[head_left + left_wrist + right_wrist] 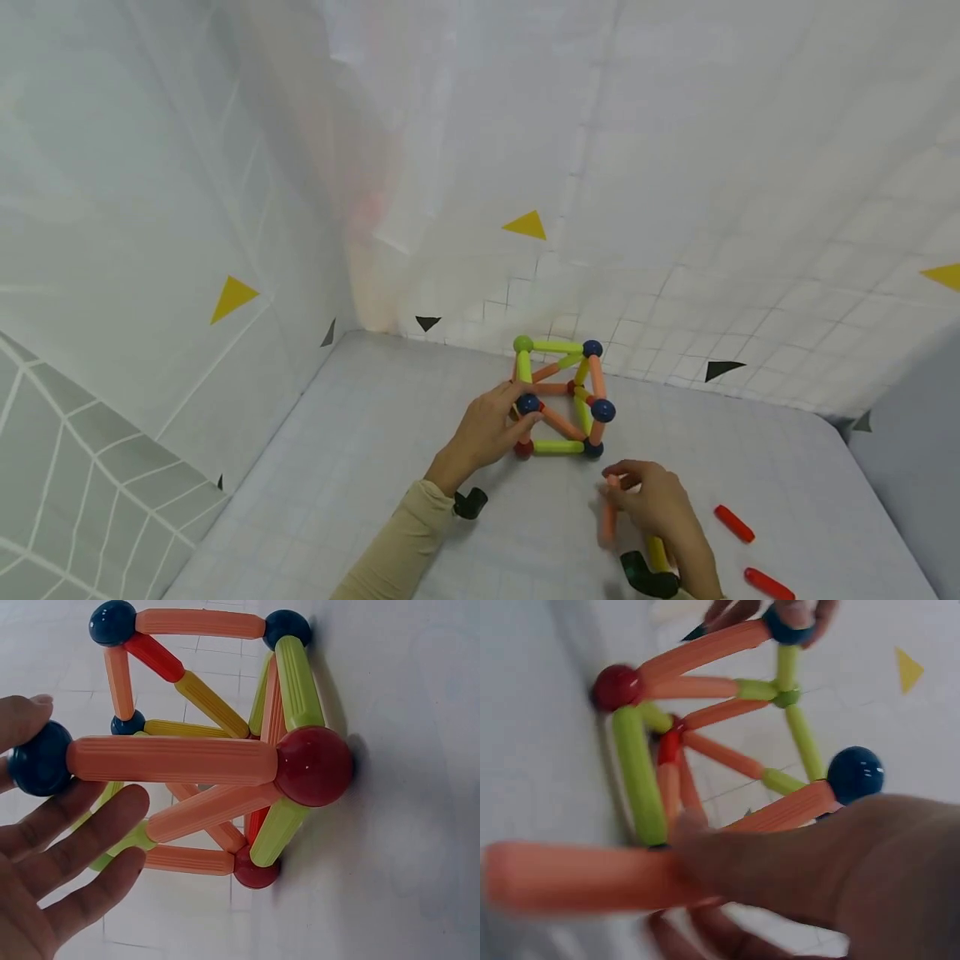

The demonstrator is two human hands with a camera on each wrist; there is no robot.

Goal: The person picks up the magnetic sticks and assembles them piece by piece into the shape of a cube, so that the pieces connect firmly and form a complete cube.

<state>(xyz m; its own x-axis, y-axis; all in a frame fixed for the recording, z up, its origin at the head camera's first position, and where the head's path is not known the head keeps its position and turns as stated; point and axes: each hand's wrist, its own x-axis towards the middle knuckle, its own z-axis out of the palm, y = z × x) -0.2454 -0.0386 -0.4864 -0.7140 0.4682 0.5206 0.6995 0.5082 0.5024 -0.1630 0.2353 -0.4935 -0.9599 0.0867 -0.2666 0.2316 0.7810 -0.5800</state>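
Note:
A cube-like frame of magnetic rods and balls stands near the back wall, its orange, lime, yellow and red rods joined by blue, red and green balls. My left hand pinches the blue ball at the near left upper corner, thumb on one side and fingers on the other. That ball caps an upright orange rod rising from a red ball. To the right of the frame and apart from it, my right hand holds a loose orange rod between thumb and fingers.
Two red rods lie on the white table right of my right hand. A yellow rod shows beside the right wrist. White sheeted walls close off the back and left side.

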